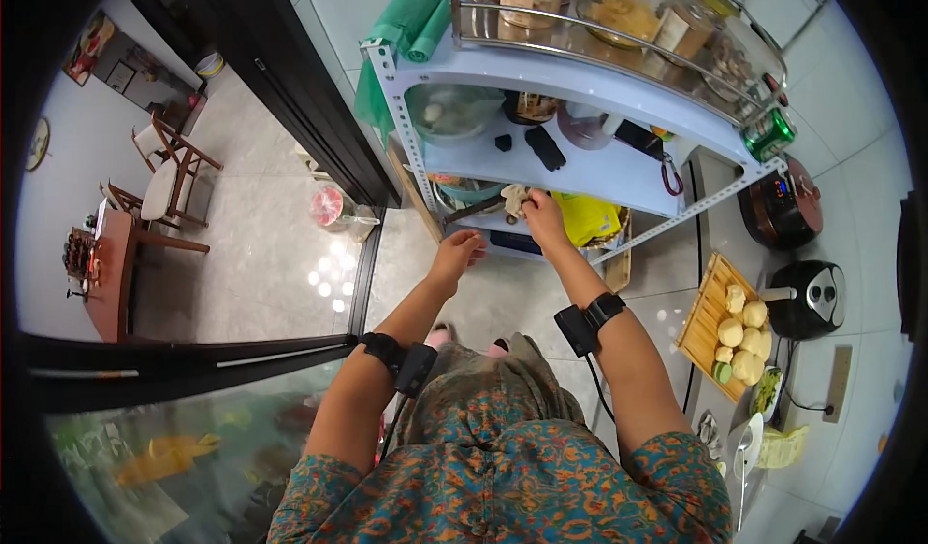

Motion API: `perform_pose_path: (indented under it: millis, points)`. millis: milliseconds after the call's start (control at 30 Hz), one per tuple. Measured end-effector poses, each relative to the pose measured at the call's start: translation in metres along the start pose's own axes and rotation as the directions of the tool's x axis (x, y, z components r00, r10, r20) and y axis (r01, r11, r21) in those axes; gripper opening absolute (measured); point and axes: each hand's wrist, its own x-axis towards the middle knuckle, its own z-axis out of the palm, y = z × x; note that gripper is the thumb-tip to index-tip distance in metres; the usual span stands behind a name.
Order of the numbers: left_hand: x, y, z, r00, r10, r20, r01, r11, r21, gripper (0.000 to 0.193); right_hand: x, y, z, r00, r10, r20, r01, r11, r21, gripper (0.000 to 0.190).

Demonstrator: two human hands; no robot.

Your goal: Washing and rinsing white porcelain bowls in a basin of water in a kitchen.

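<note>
My right hand point(540, 214) grips a crumpled beige cloth or paper point(515, 200) at the front of the shelving unit's lower level. A yellow package point(591, 218) lies just to its right, and a dark bar or handle point(475, 211) extends to the left. My left hand point(458, 254) is in front of the shelf with its fingers partly curled and holds nothing visible. The white metal shelf point(464, 160) above carries a black pouch-like object point(544, 148), a covered bowl point(453, 113) and a dark phone-like object with a carabiner point(672, 174).
A steel rack point(616, 26) with jars tops the unit. Green bag rolls point(409, 15) lie at its left corner. At right are a rice cooker point(779, 203), an air fryer point(808, 300) and a bamboo tray point(699, 326) of buns. A dark door frame point(312, 95) runs at left.
</note>
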Motion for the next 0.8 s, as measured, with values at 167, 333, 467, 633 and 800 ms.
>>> perform_pose_path:
  millis: [167, 333, 467, 633, 800]
  points:
    - [0.046, 0.022, -0.02, 0.999, -0.027, 0.033, 0.026, 1.0, 0.01, 0.021, 0.043, -0.005, 0.031, 0.953, -0.238, -0.19, 0.183, 0.946, -0.266, 0.016]
    - [0.095, 0.055, -0.031, 0.994, -0.036, 0.101, 0.031, 0.998, 0.05, 0.021, 0.072, -0.006, 0.071, 0.952, -0.264, -0.153, 0.192, 0.909, -0.37, 0.024]
    - [0.124, 0.066, -0.037, 0.991, 0.058, 0.121, -0.068, 0.995, 0.076, 0.02, 0.072, -0.002, 0.093, 0.888, -0.457, 0.048, 0.375, 0.661, -0.65, 0.036]
    - [0.151, 0.06, -0.046, 0.993, 0.043, 0.109, -0.056, 0.99, 0.126, 0.02, 0.079, -0.005, 0.086, 0.888, -0.45, 0.098, 0.367, 0.562, -0.742, 0.033]
    - [0.144, 0.088, -0.027, 0.961, 0.267, 0.066, -0.262, 0.814, 0.518, 0.017, 0.076, 0.013, 0.047, 0.938, -0.347, -0.017, 0.18, 0.528, -0.83, 0.034]
